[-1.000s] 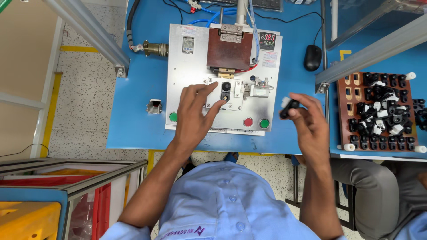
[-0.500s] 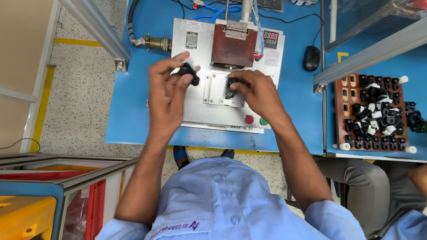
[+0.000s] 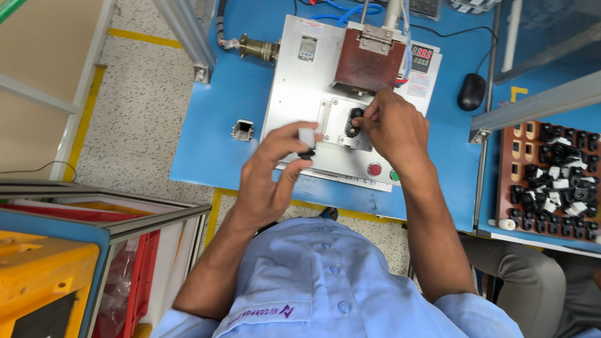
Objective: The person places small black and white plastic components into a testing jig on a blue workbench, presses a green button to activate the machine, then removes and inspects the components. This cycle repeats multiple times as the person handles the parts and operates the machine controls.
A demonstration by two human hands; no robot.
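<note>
My left hand (image 3: 270, 175) is raised over the front left of the grey machine plate (image 3: 294, 94), fingers pinched on a small black and white part (image 3: 307, 141). My right hand (image 3: 391, 125) rests on the plate's middle, its fingertips on a black part (image 3: 355, 122) seated in the fixture below the brown hinged block (image 3: 369, 62). A red button (image 3: 374, 169) and a green button (image 3: 395, 175) sit just in front of my right wrist.
A brown tray (image 3: 523, 175) with several black and white parts stands at the right on the blue table (image 3: 213, 125). A black mouse (image 3: 471, 91) lies behind it. A small metal socket (image 3: 242, 130) sits left of the plate. Yellow and red crates (image 3: 44, 275) stand lower left.
My left hand has drawn back toward me and lower with the small part. My right hand stays at the fixture, pressing the black part in place.
</note>
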